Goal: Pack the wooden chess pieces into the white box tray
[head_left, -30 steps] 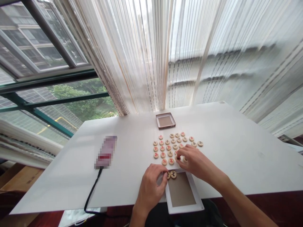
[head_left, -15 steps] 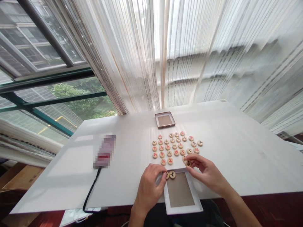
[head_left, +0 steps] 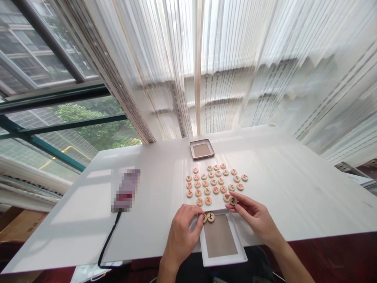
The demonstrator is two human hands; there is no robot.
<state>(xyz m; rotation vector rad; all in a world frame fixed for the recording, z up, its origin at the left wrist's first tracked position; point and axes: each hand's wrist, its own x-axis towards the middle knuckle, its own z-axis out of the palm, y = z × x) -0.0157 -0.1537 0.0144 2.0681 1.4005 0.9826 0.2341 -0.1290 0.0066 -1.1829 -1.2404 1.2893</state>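
Note:
My right hand (head_left: 257,220) pinches a round wooden Chinese chess piece (head_left: 233,200) with a dark character, between thumb and fingers. It is just above the far right corner of an open white box (head_left: 240,236) at the table's near edge. Another chess piece (head_left: 226,197) is right beside those fingertips. At the box's far left corner, my left hand (head_left: 184,232) has thumb and forefinger closed on a chess piece (head_left: 204,217), partly hidden by the fingers. Touching that one inside the box is a piece (head_left: 210,217) with a black character.
Several red and black chess pieces (head_left: 207,190) lie in loose rows on the white table (head_left: 159,177) beyond the box. A shallow brown-edged lid (head_left: 202,149) is behind them. To the left, a blurred-out purplish object (head_left: 126,190) has a black cable (head_left: 107,239).
The right hand has moved slightly off the piece beside it, and the piece in its fingers now shows its face more fully. My left hand stays at the box corner. The view has shifted a little.

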